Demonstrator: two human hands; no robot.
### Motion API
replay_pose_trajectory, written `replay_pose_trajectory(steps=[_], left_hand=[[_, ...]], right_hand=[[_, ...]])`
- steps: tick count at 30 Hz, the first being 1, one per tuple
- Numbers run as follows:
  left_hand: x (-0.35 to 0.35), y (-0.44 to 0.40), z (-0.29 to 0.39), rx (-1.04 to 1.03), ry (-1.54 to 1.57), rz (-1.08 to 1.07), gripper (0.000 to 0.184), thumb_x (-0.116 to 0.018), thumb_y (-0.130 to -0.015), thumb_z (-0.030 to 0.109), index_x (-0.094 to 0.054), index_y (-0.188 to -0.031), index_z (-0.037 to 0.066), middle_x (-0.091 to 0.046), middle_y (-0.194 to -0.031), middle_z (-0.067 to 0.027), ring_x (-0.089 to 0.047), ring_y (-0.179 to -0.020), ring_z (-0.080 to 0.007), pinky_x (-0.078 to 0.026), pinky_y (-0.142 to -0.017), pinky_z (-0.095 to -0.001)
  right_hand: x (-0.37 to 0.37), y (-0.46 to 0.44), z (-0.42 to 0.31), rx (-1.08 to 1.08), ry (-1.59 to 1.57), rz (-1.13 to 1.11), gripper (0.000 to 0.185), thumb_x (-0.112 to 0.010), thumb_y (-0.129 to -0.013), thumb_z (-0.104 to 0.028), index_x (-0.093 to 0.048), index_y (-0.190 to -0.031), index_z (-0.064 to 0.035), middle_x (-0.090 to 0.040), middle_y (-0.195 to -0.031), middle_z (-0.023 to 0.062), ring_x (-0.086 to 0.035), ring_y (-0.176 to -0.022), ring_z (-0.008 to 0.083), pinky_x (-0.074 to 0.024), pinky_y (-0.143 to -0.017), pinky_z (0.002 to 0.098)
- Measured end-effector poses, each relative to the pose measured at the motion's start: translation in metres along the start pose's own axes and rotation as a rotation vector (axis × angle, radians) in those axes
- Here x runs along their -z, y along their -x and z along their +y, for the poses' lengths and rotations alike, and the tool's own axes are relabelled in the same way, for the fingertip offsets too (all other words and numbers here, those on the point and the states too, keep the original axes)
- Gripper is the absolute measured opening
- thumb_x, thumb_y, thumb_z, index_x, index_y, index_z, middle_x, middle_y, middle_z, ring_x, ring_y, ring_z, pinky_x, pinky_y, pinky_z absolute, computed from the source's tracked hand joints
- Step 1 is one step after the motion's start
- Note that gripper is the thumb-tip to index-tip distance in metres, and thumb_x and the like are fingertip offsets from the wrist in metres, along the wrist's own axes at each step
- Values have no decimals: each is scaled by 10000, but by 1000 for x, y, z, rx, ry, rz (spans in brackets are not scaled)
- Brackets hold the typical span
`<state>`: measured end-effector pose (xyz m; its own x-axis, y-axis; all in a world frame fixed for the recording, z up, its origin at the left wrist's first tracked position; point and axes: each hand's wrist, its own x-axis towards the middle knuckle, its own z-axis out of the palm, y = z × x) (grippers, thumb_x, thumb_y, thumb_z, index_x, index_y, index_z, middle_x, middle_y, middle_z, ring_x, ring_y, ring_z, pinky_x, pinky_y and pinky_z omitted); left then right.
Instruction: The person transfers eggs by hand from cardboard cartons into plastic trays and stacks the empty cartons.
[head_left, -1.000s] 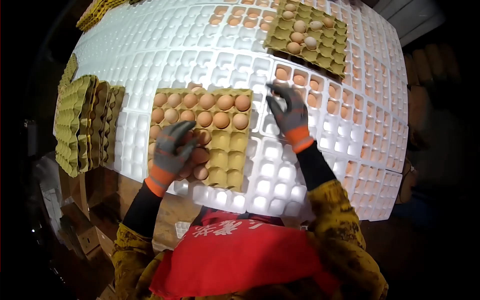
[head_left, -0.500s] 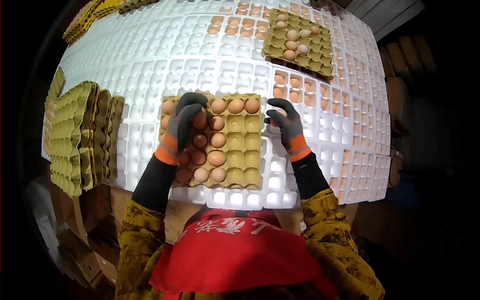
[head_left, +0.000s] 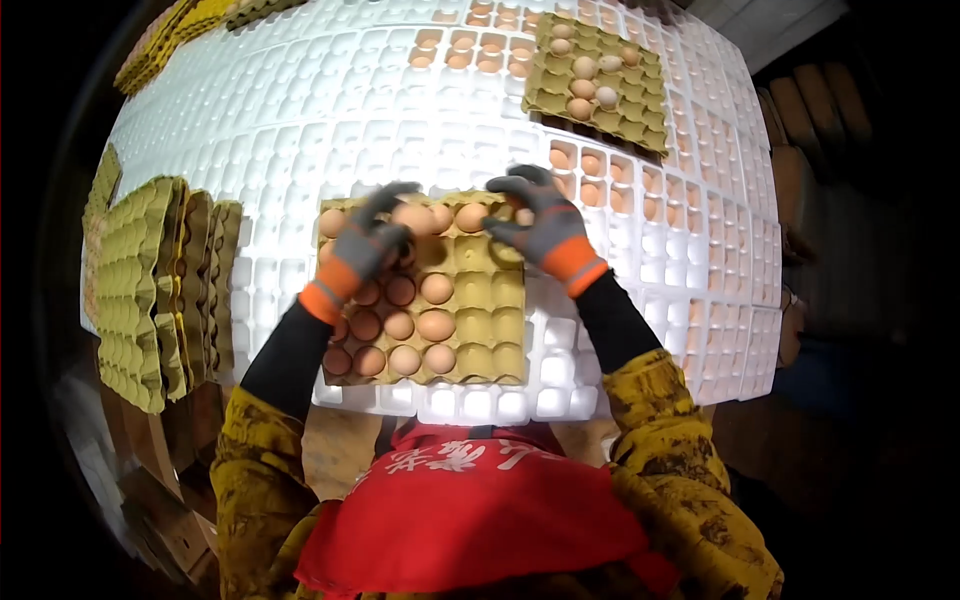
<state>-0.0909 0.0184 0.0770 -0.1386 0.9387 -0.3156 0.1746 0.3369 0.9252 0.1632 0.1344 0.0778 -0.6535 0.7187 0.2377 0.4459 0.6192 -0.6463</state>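
A pulp egg tray [head_left: 490, 345] lies in front of me, brown eggs filling much of its left and middle, with bare cups at the right. My left hand [head_left: 368, 240], in a grey and orange glove, is over its upper left part. Thumb and fingers curl around a brown egg [head_left: 412, 218] that looks raised above the cups. Over the tray's upper right corner is my right hand [head_left: 545, 222], gloved alike, its fingers bent around an egg [head_left: 524, 216] that is partly hidden. Another egg [head_left: 470, 217] sits in the top row between the hands.
White foam trays [head_left: 290, 160] cover the table, with brown eggs [head_left: 590, 193] in several cells at right and back. A second pulp tray [head_left: 640, 110] with some eggs lies at the back right. Stacked pulp trays [head_left: 140, 290] stand at left.
My right hand has moved left from the foam trays to the pulp tray's upper right corner. My left hand has shifted slightly, and the egg at its fingers is now farther right and higher in view.
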Motion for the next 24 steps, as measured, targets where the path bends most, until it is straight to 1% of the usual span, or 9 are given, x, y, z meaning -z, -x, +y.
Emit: replay_pose_trajectory(steps=[2,4,7,10,13,17,18,20,24], left_hand=[[11,-2,13,-21,267,14,484,-513,-904,114,-578,-1383,82,-695,-1120,-81,-633,-973,-179,-521,-891,-331],[11,-26,-12,-272,-140,76,470,-529,-864,79,-628,-1323,84,-653,-1217,-125,-631,-1029,-230,-520,-917,-347],[-23,-26,7,-392,-933,109,451,-660,-805,108,-663,-1251,179,-550,-1265,-187,-601,-1100,-381,-520,-924,-442],[-59,-16,47,-175,-1288,20,447,-748,-747,179,-651,-1183,164,-538,-1336,-143,-601,-1082,-379,-526,-909,-456],[-50,-39,27,-165,-1419,-27,404,-781,-731,210,-662,-1113,155,-531,-1351,-130,-597,-1090,-364,-534,-890,-454],[-55,-28,59,-373,-969,145,436,-829,-731,219,-686,-1123,90,-608,-1202,-127,-681,-965,-306,-556,-820,-413],[-78,-32,66,-417,-752,201,408,-843,-728,242,-702,-1090,115,-595,-1241,-180,-653,-1042,-368,-558,-850,-406],[-140,-48,76,-600,-767,177,436,-821,-771,207,-679,-1164,83,-615,-1186,-123,-685,-1039,-300,-555,-845,-398],[-277,-87,80,-494,-946,107,465,-826,-779,291,-649,-1182,140,-573,-1232,-115,-642,-1060,-323,-550,-829,-429]], right_hand=[[-24,-10,-3,34,347,-70,429,-780,-759,-285,-693,-1153,-139,-587,-1278,159,-621,-1100,343,-538,-815,525],[-52,-15,3,-43,604,-217,355,-737,-764,-265,-708,-1105,-171,-563,-1318,155,-613,-1088,359,-534,-769,516],[-15,-8,-24,-154,304,-166,470,-798,-741,-336,-668,-1159,-167,-552,-1333,145,-631,-1065,356,-538,-865,452],[13,34,-5,-231,-47,124,544,-864,-709,-303,-659,-1190,-152,-561,-1310,142,-625,-1139,337,-533,-940,415],[55,89,47,-369,-54,228,530,-872,-728,-274,-664,-1195,-134,-566,-1290,135,-615,-1164,310,-535,-952,402],[129,146,118,-519,240,248,510,-856,-743,-298,-661,-1189,-148,-565,-1285,137,-636,-1104,320,-553,-904,421],[141,151,127,-571,304,212,516,-843,-754,-329,-649,-1203,-166,-556,-1308,139,-651,-1083,340,-560,-884,438],[144,149,154,-554,431,154,529,-815,-772,-348,-633,-1240,-179,-522,-1367,138,-650,-1087,345,-557,-877,453],[128,132,177,-600,429,72,493,-769,-807,-334,-632,-1257,-187,-499,-1411,138,-612,-1173,352,-548,-902,451]])
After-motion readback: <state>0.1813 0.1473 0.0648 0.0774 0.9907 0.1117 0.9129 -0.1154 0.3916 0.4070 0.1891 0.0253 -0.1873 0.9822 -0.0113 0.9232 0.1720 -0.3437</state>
